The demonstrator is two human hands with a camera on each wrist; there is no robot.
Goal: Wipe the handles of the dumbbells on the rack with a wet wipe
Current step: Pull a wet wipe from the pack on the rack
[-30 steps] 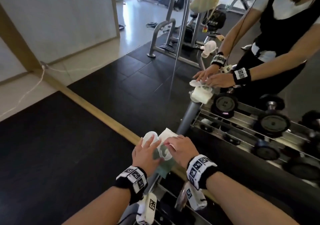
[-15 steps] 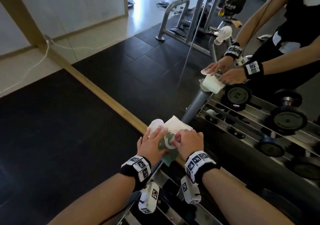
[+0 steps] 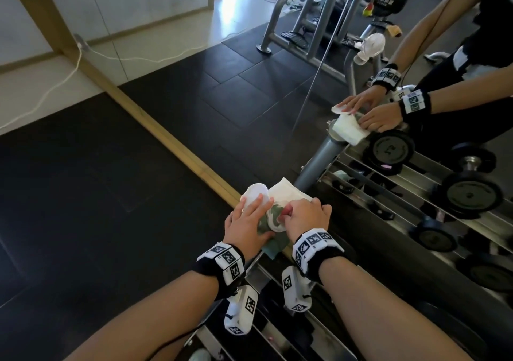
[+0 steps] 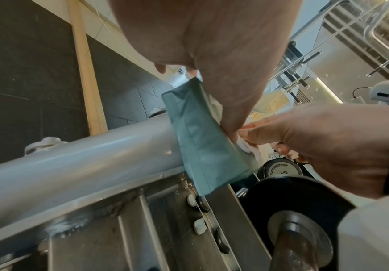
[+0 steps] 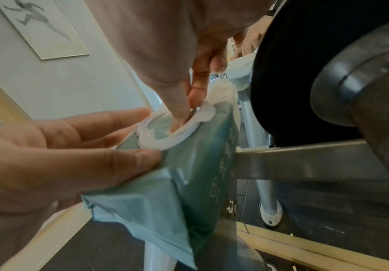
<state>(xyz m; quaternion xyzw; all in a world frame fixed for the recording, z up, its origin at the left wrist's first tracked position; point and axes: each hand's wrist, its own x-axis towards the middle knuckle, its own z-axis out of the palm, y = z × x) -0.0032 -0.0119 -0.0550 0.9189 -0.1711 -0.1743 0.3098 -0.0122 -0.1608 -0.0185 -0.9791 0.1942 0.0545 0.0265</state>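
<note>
Head view: I am seeing my left hand [image 3: 245, 222] lying with straight fingers on the teal pack [image 5: 184, 170], which is resting on the rack's grey tube [image 4: 73, 161] at 12 o'clock from my wrists. The pack is soft and crinkled, its white oval lid [image 3: 255, 192] flipped open toward 11 o'clock. My right hand [image 3: 304, 217] is curling into the opening, thumb and forefinger pinching a white wipe [image 3: 286, 194]. A dumbbell [image 5: 328, 77] is sitting at 3 o'clock of the pack.
</note>
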